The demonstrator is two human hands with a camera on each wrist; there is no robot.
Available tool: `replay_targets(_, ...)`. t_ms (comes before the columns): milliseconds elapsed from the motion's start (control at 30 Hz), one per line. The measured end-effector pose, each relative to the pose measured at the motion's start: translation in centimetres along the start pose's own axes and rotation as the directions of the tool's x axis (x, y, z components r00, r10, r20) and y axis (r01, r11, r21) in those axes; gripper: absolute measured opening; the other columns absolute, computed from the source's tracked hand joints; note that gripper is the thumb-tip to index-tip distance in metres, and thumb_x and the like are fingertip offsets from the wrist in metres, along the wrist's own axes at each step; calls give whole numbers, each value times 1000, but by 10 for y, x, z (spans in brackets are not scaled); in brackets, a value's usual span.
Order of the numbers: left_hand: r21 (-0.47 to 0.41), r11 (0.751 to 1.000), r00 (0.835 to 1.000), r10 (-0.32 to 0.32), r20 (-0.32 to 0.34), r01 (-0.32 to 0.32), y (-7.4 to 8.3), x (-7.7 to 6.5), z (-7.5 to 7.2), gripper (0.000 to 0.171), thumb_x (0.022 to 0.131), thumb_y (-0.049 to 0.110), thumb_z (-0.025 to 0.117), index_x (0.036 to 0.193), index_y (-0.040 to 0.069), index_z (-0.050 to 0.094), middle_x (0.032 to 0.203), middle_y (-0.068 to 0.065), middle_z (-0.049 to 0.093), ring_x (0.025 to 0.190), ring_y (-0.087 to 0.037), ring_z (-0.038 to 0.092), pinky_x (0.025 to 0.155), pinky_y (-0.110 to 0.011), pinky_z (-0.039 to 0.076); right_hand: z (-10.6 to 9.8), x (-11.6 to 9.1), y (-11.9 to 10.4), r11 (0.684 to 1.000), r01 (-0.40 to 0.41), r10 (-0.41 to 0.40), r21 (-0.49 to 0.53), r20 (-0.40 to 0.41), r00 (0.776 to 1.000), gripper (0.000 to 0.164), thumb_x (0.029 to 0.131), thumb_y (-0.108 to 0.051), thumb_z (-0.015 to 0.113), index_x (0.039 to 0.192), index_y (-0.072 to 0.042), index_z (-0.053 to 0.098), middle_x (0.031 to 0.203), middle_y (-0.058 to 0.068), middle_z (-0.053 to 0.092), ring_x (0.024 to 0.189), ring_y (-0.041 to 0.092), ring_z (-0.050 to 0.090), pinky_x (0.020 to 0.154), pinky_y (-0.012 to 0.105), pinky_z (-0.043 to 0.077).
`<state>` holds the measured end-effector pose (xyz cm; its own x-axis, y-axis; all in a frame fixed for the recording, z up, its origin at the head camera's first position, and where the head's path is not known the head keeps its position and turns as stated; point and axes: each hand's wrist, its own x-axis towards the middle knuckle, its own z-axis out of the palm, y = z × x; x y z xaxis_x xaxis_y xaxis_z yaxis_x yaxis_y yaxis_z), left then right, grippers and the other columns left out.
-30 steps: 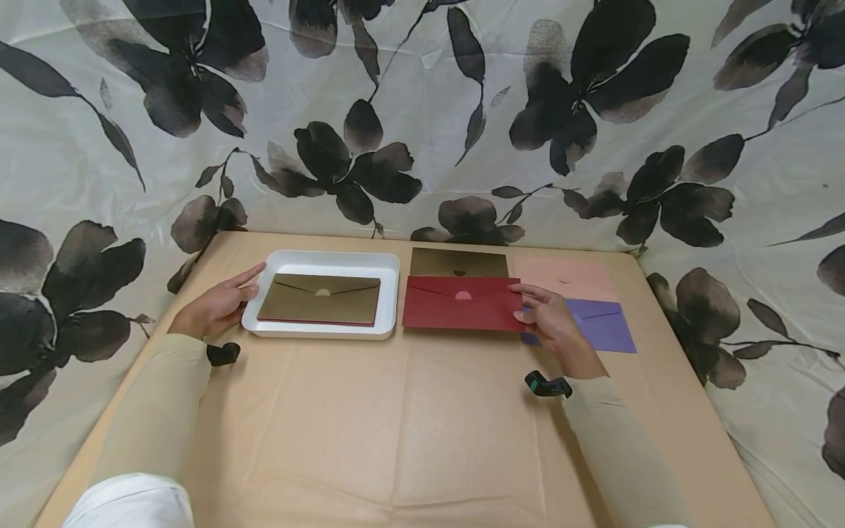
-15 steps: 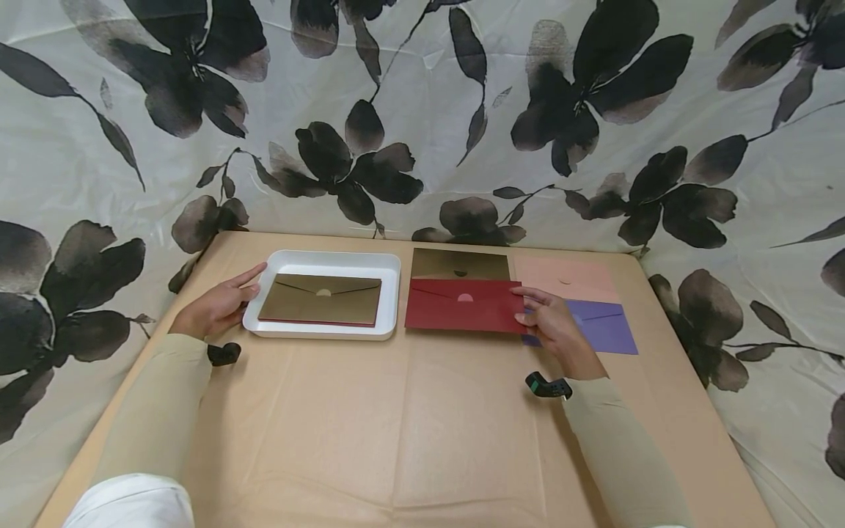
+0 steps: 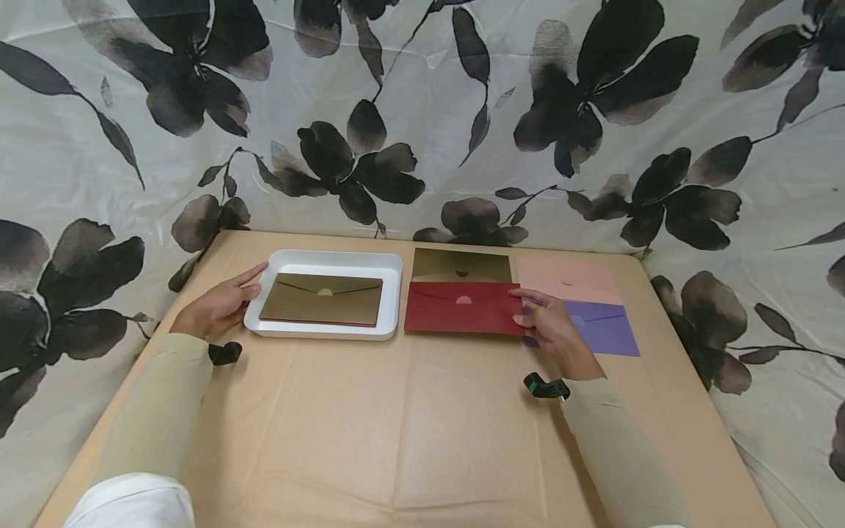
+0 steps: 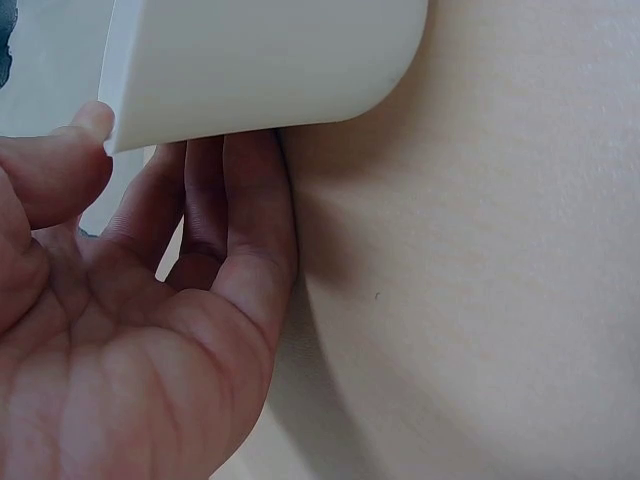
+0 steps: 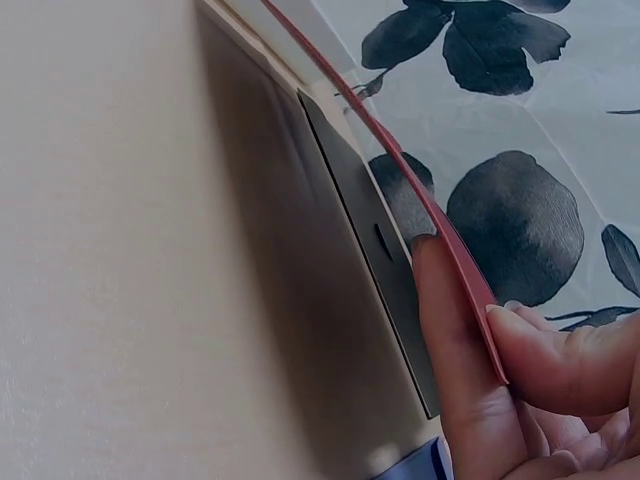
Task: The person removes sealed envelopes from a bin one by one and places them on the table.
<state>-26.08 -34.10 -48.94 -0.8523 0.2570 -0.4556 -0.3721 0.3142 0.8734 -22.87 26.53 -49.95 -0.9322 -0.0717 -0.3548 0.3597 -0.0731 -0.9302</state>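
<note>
Red envelope [image 3: 455, 319]: raised above the surface [image 3: 396, 425], near its back edge and just right of the white tray [image 3: 333, 262]; in view it overlaps the brown envelope [image 3: 436, 265] by that edge and the left end of the purple envelope [image 3: 604, 334], with the pink envelope [image 3: 574, 275] behind.
Right hand [image 3: 551, 315]: thumb and fingers pinch the red envelope's right end, 1 side each; the left end hangs free.
Left hand [image 3: 221, 304]: fingers nearly straight against the tray's left end, thumb touching its rim; nothing lifted.
Paper body: probably very light; slightly bowed in the right wrist view, so likely springy along its length and prone to droop at the free end.
Paper face: looks smooth; some slip is likely, though a gentle pinch should suffice.
Flap and seal [image 3: 464, 300]: probably the weakest parts; a hard squeeze could crease them.
Best hold: the middle of either short end, clear of the flap; 2 ends at once for a flatter carry.
Tray: looks rigid; best steadied by its end rim.
</note>
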Motion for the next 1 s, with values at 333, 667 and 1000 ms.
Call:
replay_targets(333, 10, 1000, 1000, -9, -10, 9, -1, 1, -1, 62, 116, 26, 30, 165, 41, -3, 176, -18, 3, 156, -34, 22, 91, -17, 52, 2, 3, 3, 999, -19, 18, -48, -23, 1000, 61, 94, 16, 59, 151, -4, 52, 123, -4, 62, 85, 6, 70, 70, 20, 59)
replay_targets(667, 29, 1000, 1000, -10, -12, 10, -1, 1, -1, 62, 116, 27, 31, 165, 41, -3, 176, -17, 3, 157, -34, 20, 100, -22, 52, 2, 5, 5, 998, -14, 13, -54, -35, 999, 60, 94, 17, 57, 150, -2, 52, 119, -3, 67, 85, 7, 71, 71, 21, 61)
replay_targets(1000, -9, 1000, 1000, -1, -2, 0, -1, 2, -2, 62, 115, 26, 31, 166, 41, -2, 175, -17, 5, 145, -18, 35, 90, -16, 52, 5, 6, 7, 986, -17, 8, -167, -59, 998, 57, 96, 14, 58, 150, -3, 54, 117, 1, 55, 79, 4, 66, 65, 18, 56)
